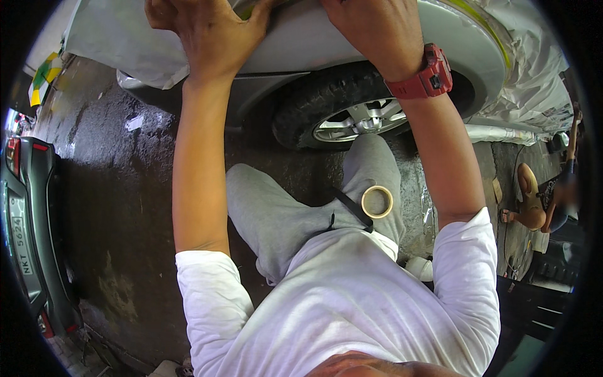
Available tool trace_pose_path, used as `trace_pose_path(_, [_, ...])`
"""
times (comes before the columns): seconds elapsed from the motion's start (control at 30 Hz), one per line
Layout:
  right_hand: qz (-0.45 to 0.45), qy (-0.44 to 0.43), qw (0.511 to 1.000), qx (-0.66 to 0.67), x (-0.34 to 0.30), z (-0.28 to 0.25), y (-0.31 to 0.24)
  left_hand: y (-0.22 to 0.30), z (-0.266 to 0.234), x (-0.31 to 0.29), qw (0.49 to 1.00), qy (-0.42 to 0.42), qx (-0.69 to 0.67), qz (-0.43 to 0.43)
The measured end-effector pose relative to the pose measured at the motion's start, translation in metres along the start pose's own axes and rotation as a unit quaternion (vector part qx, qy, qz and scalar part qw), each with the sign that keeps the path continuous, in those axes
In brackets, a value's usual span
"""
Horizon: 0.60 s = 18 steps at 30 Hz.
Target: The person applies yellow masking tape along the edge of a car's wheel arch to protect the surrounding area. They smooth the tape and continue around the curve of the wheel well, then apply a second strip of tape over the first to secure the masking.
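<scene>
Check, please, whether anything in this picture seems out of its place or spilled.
A tan ring, apparently a tape roll, rests on the person's right thigh, an unusual spot. The floor left of the silver car looks wet and shiny; whether something spilled, I cannot tell.

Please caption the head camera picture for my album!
Left hand and right hand at a silver car, with a tape roll over grey trousers.

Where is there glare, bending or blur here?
In the head view, glare streaks the wet floor at upper left, the dark car's rear bumper looks bowed near the black border, and blur masks part of another person at far right; the tape roll looks crisp.
</scene>
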State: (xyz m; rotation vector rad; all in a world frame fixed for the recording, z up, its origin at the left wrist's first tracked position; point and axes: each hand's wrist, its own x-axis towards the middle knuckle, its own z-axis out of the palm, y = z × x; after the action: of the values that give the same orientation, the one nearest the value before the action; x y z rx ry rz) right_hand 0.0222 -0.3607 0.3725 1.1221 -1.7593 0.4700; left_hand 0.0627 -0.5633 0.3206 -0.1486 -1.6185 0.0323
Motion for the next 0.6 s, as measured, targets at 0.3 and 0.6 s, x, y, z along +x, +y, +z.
trace_pose_path(0.3, [-0.001, 0.004, 1.0, 0.009, 0.001, 0.0, 0.003, -0.003, 0.006, 0.001, 0.999, 0.021, -0.018, 0.019])
trace_pose_path(0.6, [-0.001, -0.004, 1.0, 0.015, 0.002, -0.003, 0.001, -0.013, 0.013, -0.002, 1.0, 0.016, -0.004, 0.025])
